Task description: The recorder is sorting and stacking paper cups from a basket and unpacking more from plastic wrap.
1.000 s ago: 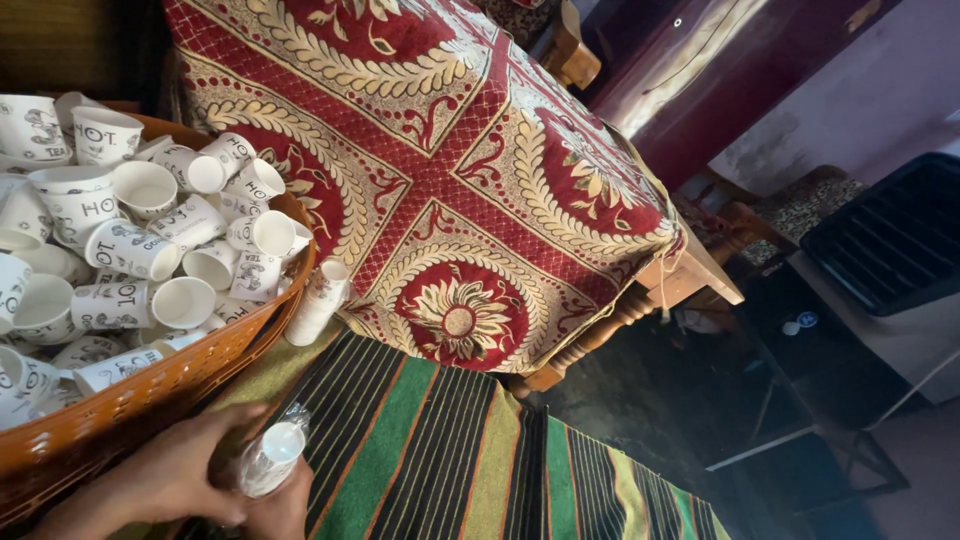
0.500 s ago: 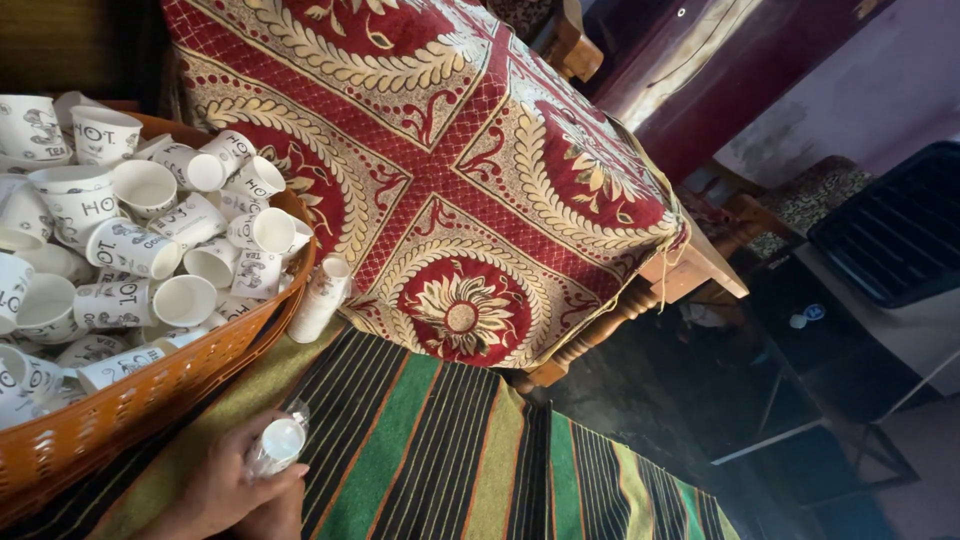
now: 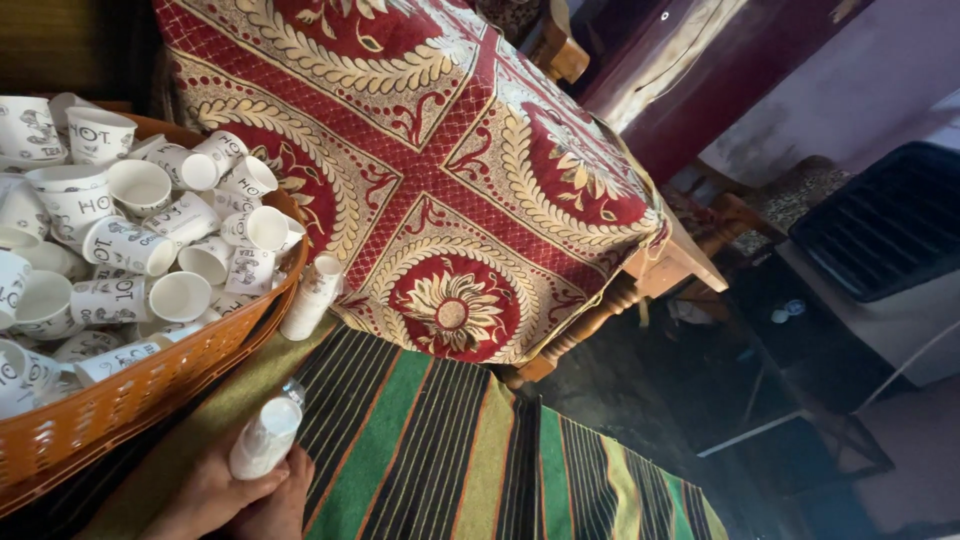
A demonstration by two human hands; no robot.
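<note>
Head view: one hand (image 3: 225,495) at bottom left of frame, fingers wrapped around a stack of white paper cups (image 3: 265,438) sleeved in clear plastic, stack tilted up and to the right. A second hand (image 3: 280,500) sits just beside it to the right, touching the stack's lower end from below; can't tell whether its fingers are closed on it. Which hand is left and which is right isn't readable from this angle, wrists are cut off by the frame edge.

Left side of frame: orange woven basket (image 3: 130,395) piled with loose white paper cups (image 3: 150,240) with dark print, lying every way, some mouth-up, some on their side. Another sleeved cup stack (image 3: 312,297) leans against the basket's right rim, tilted, just above the held stack.

Under the hands: cloth with green, black and tan stripes (image 3: 450,460), running to bottom right.

Centre and top: bench covered by a red cloth with gold floral medallions (image 3: 450,180); wooden leg and corner (image 3: 640,285) show at its right edge.

Right: dark floor (image 3: 720,400), a dark slatted unit (image 3: 880,225) at upper right, pale wall (image 3: 830,90) behind.
</note>
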